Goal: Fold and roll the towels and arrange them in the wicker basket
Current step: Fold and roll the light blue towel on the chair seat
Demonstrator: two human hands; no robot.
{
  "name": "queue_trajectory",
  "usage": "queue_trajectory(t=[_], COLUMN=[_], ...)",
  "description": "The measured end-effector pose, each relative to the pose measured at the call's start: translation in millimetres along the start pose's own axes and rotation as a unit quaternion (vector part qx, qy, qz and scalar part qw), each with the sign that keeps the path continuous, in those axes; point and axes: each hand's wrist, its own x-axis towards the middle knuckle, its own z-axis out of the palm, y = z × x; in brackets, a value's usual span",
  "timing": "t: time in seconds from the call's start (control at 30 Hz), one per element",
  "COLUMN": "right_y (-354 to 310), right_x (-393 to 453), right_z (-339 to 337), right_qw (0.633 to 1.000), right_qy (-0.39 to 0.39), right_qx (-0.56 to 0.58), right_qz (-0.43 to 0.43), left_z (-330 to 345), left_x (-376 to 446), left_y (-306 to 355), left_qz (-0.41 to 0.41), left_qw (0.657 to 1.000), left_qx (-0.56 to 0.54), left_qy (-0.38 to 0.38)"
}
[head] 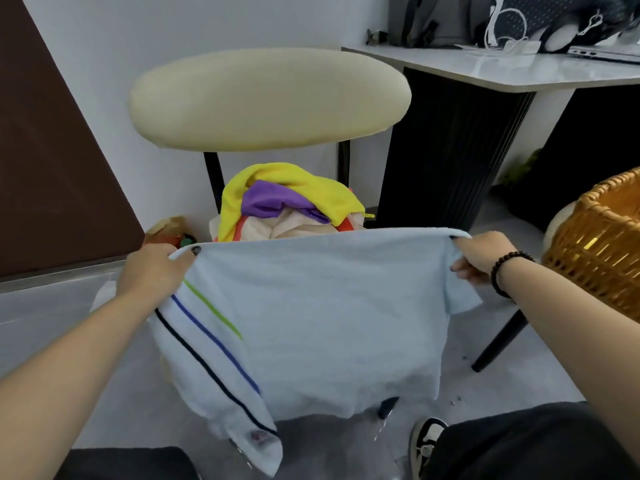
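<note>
A light blue towel (322,317) with green, blue and black stripes along its left side hangs spread out in front of me. My left hand (156,268) grips its upper left corner. My right hand (481,256) grips its upper right corner, and the top edge is stretched between them. Behind the towel, a heap of towels (291,199) in yellow, purple, cream and orange lies on the chair seat, partly hidden. The wicker basket (599,244) stands at the right, apart from both hands.
A cream-backed chair (270,98) with black legs stands in front of me. A white table (519,67) with a black base, a laptop and bags is at the back right. My knees and one shoe (427,441) are at the bottom, over grey floor.
</note>
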Motion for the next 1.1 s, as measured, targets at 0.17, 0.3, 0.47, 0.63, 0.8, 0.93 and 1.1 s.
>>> queue_trajectory(t=[0.17, 0.3, 0.47, 0.63, 0.8, 0.93, 1.1], right_y=[-8, -7, -15, -8, 7, 1, -18], right_x=[20, 35, 54, 57, 45, 14, -44], right_z=[29, 53, 47, 17, 4, 12, 25], right_qw=[0.991, 0.990, 0.978, 0.945, 0.944, 0.943, 0.945], right_qy=[-0.020, -0.015, 0.138, 0.181, 0.096, -0.001, -0.077], right_qx=[0.130, 0.138, -0.063, -0.229, -0.283, -0.310, -0.263], right_qz=[0.010, -0.019, -0.146, -0.145, -0.137, -0.119, -0.180], left_z=[19, 25, 11, -2, 7, -5, -36], left_x=[12, 25, 49, 37, 12, -11, -63], left_y=[2, -1, -5, -25, -41, -5, 68], left_qz=[-0.023, -0.054, -0.053, -0.054, -0.060, -0.035, -0.082], left_qw=[0.999, 0.998, 0.997, 0.997, 0.995, 0.982, 0.887], left_qx=[-0.010, -0.011, 0.009, 0.057, -0.020, -0.151, -0.395], left_qy=[0.023, 0.020, 0.056, -0.027, -0.075, -0.105, -0.227])
